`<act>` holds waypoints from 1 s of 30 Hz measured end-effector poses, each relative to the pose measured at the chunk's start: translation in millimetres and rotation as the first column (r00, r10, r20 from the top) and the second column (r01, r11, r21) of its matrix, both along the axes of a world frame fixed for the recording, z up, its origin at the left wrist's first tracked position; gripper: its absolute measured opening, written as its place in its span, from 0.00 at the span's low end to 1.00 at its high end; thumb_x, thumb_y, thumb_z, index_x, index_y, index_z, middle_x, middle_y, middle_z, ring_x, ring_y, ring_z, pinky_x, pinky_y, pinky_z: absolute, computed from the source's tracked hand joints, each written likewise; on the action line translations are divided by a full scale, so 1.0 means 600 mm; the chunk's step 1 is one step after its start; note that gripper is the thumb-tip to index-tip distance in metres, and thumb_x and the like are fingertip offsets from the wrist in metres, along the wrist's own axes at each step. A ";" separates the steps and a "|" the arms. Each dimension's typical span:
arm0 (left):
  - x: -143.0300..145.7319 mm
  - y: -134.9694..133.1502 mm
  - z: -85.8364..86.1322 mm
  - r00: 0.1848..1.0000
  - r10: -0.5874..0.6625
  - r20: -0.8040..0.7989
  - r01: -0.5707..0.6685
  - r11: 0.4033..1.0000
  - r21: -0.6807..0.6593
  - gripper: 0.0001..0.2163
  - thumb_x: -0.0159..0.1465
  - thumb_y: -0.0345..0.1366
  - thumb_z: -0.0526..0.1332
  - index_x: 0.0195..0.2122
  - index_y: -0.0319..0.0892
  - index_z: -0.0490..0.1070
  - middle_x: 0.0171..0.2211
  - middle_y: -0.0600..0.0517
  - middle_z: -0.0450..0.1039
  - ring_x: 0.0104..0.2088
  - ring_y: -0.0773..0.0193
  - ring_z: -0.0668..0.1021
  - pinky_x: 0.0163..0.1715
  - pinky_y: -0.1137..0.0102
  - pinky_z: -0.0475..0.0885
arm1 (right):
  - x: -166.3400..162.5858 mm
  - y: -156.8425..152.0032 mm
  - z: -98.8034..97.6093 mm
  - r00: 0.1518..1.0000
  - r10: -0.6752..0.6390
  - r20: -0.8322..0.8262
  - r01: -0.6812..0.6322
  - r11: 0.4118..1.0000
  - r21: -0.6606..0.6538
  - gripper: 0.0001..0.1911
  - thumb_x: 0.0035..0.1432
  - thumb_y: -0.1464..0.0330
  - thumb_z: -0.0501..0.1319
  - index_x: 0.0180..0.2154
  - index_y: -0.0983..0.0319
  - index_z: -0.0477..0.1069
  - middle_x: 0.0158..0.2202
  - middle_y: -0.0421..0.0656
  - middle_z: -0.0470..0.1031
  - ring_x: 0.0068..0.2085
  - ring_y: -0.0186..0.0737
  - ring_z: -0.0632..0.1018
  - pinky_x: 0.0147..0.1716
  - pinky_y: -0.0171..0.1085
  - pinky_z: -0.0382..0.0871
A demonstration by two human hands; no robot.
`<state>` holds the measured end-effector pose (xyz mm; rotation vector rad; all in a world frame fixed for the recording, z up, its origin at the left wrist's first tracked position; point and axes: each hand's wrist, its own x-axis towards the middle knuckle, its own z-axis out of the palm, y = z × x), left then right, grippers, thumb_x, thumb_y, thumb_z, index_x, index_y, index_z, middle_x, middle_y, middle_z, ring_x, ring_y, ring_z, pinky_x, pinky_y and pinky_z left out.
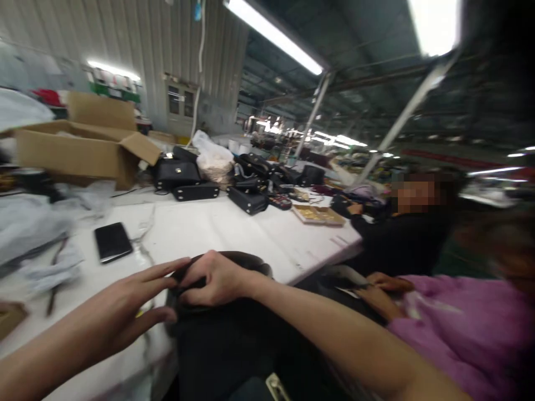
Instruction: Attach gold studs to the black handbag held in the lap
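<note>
Close in front of me is a black bag (234, 345) with a metal clasp (276, 385) low on its front; its lower part runs out of view. At its upper left corner, my right hand (215, 278) is closed with bent fingers around the edge of the bag. From the left, my left hand (136, 298) reaches to the same corner. Its fingers are stretched out and its thumb stands apart, with the fingertips against the bag's edge. What lies under the right fingertips is hidden.
A phone (112, 242) lies on the white table (196, 225). Behind it are black handbags (178, 174), a cardboard box (71, 153) and a shallow tray of gold-coloured parts (317, 215). Two people sit at the right, one with a pink sleeve (434, 328) near my right arm.
</note>
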<state>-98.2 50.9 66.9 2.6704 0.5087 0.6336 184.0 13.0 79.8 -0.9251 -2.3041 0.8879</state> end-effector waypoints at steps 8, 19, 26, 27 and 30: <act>0.023 0.009 0.023 0.996 -0.070 0.059 0.082 0.971 -0.225 0.01 0.73 0.32 0.69 0.43 0.45 0.80 0.72 0.47 0.64 0.69 0.55 0.74 0.68 0.66 0.74 | -0.008 -0.005 0.016 0.999 0.016 -0.031 -0.016 1.000 -0.006 0.10 0.59 0.79 0.63 0.25 0.65 0.74 0.25 0.35 0.71 0.28 0.28 0.69 0.32 0.31 0.62; 0.024 0.028 0.020 0.999 -0.018 0.047 0.040 0.853 -0.520 0.07 0.74 0.34 0.64 0.43 0.43 0.83 0.36 0.53 0.80 0.37 0.67 0.79 0.40 0.77 0.70 | -0.005 0.002 0.011 1.000 0.007 -0.005 -0.007 1.000 -0.001 0.07 0.64 0.72 0.66 0.34 0.67 0.82 0.29 0.39 0.77 0.30 0.29 0.73 0.32 0.29 0.63; 0.021 0.001 0.011 0.988 0.111 0.103 -0.015 0.744 -0.668 0.19 0.71 0.31 0.67 0.61 0.54 0.80 0.52 0.57 0.82 0.52 0.64 0.83 0.55 0.78 0.76 | -0.008 0.000 0.016 0.999 -0.002 0.036 0.000 0.998 0.065 0.07 0.64 0.73 0.66 0.32 0.66 0.81 0.29 0.38 0.77 0.31 0.29 0.75 0.35 0.30 0.65; 0.017 -0.003 0.010 0.988 0.097 0.123 0.022 0.695 -0.718 0.25 0.71 0.32 0.68 0.68 0.57 0.74 0.61 0.56 0.77 0.61 0.61 0.80 0.63 0.74 0.75 | -0.009 -0.001 0.017 0.999 0.009 0.034 -0.011 0.998 0.067 0.07 0.64 0.74 0.66 0.32 0.66 0.80 0.30 0.39 0.78 0.32 0.30 0.76 0.36 0.30 0.66; 0.009 -0.015 -0.007 0.973 0.125 0.194 0.076 0.618 -0.782 0.40 0.68 0.35 0.74 0.77 0.64 0.58 0.75 0.57 0.60 0.74 0.56 0.67 0.74 0.63 0.71 | -0.010 -0.002 0.020 1.000 0.016 0.024 -0.018 0.996 0.083 0.10 0.64 0.75 0.65 0.28 0.65 0.76 0.31 0.39 0.79 0.33 0.31 0.76 0.39 0.31 0.68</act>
